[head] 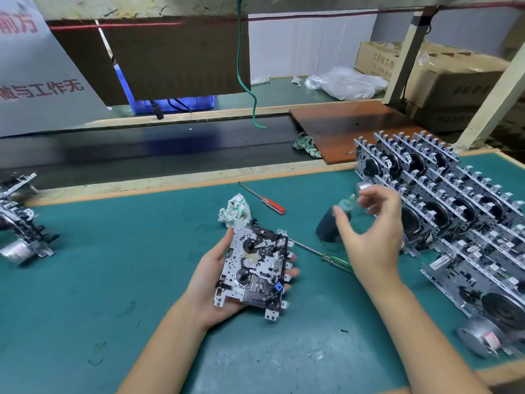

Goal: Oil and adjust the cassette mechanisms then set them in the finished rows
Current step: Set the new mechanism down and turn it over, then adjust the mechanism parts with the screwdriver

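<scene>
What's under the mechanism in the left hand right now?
The left hand holds the cassette mechanism from below, fingers showing past its right edge. The green mat lies beneath. The palm is mostly covered.

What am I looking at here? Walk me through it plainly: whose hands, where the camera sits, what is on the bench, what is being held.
This is one picture from a camera worn on a person's head, looking down at a green work mat. No robot is involved, only two bare hands. The left hand grips a cassette mechanism, a metal plate with small wheels and levers. The right hand hangs open just above a small dark oil bottle, not clearly holding it. On the mat lie a red-handled screwdriver, a green-handled screwdriver and a crumpled rag. On the right stand the finished rows of mechanisms; a few more mechanisms sit at the far left.
</scene>
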{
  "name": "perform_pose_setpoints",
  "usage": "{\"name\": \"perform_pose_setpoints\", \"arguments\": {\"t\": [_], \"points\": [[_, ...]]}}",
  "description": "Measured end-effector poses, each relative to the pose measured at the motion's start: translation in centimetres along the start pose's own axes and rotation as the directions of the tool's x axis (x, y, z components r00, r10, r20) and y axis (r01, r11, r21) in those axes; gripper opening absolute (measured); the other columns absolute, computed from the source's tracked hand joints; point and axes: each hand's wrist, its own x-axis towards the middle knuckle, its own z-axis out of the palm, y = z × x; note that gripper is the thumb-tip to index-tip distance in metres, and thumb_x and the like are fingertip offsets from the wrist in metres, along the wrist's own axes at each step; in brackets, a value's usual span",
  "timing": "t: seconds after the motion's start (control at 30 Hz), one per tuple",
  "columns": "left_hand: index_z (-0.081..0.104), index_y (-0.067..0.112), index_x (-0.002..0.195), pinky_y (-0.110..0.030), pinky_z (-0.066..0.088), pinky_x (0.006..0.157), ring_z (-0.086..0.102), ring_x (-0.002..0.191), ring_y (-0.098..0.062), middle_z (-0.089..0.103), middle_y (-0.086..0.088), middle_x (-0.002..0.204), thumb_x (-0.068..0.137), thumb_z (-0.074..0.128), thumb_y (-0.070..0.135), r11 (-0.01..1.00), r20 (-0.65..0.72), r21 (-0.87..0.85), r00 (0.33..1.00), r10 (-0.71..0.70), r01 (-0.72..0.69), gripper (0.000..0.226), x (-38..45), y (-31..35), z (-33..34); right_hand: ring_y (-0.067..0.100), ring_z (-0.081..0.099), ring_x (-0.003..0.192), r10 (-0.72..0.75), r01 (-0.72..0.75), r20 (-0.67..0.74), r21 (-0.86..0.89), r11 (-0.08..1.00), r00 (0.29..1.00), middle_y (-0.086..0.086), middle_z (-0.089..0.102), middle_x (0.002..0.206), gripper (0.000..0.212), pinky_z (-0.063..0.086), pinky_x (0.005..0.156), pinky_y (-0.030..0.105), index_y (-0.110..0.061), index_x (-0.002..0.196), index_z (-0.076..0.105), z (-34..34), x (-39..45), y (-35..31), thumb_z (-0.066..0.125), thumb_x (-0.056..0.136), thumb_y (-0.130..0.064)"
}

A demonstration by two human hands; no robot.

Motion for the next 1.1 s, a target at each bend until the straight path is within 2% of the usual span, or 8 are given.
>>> {"name": "perform_pose_setpoints", "arguments": {"t": [0.13,0.33,0.43,0.57,0.63,0.7,0.8,1.1], "points": [[0.059,0.003,0.127,-0.054,0.042,0.1,0.055,0.117,-0.044,0.053,-0.026,0.132,0.09,0.048,0.056,0.982,-0.015,0.167,0.996,-0.092,0.093,0.065,-0.7,0.8,-0.2,0.016,0.053,0.088,-0.3,0.361,0.394,-0.088,0.929,0.869,0.002,0.06,0.095,0.042,0.044,0.082,0.028,-0.015,0.12,0.053,-0.9,-2.0,-2.0,0.054,0.078,-0.01],[0.076,0.023,0.102,-0.032,0.055,0.084,0.067,0.105,-0.023,0.07,-0.008,0.112,0.061,0.064,0.079,0.878,-0.186,0.433,0.973,-0.134,0.204,0.071,-0.8,1.1,0.4,0.02,0.063,0.088,-0.274,0.563,0.752,-0.154,0.812,0.6,-0.002,0.067,0.091,0.041,0.048,0.085,0.028,-0.012,0.103,0.067,-2.8,-3.4,-2.0,0.061,0.062,-0.013],[0.074,0.012,0.077,-0.024,0.053,0.065,0.067,0.07,-0.018,0.07,-0.006,0.076,0.052,0.053,0.092,0.803,-0.192,0.546,0.969,-0.155,0.237,0.087,-1.2,1.7,0.3,0.015,0.061,0.083,-0.247,0.591,0.793,-0.169,0.789,0.557,-0.007,0.063,0.086,0.037,0.043,0.079,0.023,-0.018,0.094,0.066,-4.1,-4.0,-1.4,0.059,0.073,-0.047],[0.076,0.014,0.099,-0.023,0.053,0.073,0.069,0.09,-0.019,0.073,-0.01,0.103,0.067,0.042,0.087,0.723,-0.196,0.681,0.98,0.028,0.115,0.086,-2.2,2.4,0.2,0.015,0.059,0.07,-0.256,0.578,0.736,-0.219,0.786,0.627,-0.008,0.061,0.077,0.052,0.037,0.071,0.023,-0.017,0.077,0.063,-4.5,-4.3,-0.6,0.05,0.071,-0.067],[0.074,0.018,0.088,-0.025,0.052,0.064,0.069,0.071,-0.017,0.074,0.0,0.08,0.058,0.043,0.092,0.489,-0.283,0.865,0.913,0.293,0.111,0.086,-3.0,2.3,0.2,0.015,0.056,0.066,-0.252,0.565,0.696,-0.261,0.783,0.672,-0.008,0.057,0.072,0.052,0.035,0.067,0.025,-0.017,0.073,0.06,-4.2,-4.7,-0.5,0.048,0.072,-0.068],[0.064,0.027,0.074,-0.024,0.045,0.058,0.059,0.058,-0.004,0.065,0.01,0.065,0.05,0.028,0.098,-0.015,-0.236,0.957,0.81,0.536,0.289,0.083,-4.2,1.7,0.5,0.017,0.054,0.064,-0.248,0.569,0.673,-0.309,0.762,0.697,-0.007,0.054,0.069,0.051,0.034,0.066,0.028,-0.016,0.07,0.058,-3.7,-5.2,-0.5,0.046,0.073,-0.066],[0.046,0.037,0.071,-0.017,0.032,0.053,0.052,0.061,0.0,0.059,0.018,0.068,0.043,0.025,0.102,-0.406,-0.101,0.853,0.866,0.489,0.329,0.073,-5.4,0.2,0.8,0.021,0.054,0.062,-0.256,0.596,0.654,-0.368,0.714,0.712,-0.003,0.054,0.066,0.052,0.032,0.065,0.032,-0.015,0.065,0.057,-2.8,-5.4,-0.8,0.043,0.076,-0.063],[0.03,0.027,0.057,-0.03,0.029,0.053,0.061,0.064,-0.018,0.061,0.002,0.059,0.05,0.034,0.092,-0.481,0.09,0.822,0.764,0.639,0.306,0.066,-3.4,-1.7,0.7,0.019,0.056,0.053,-0.315,0.637,0.641,-0.36,0.682,0.7,-0.002,0.053,0.054,0.049,0.038,0.043,0.022,-0.014,0.055,0.055,-2.6,-4.3,-0.8,0.045,0.077,-0.058]]}}
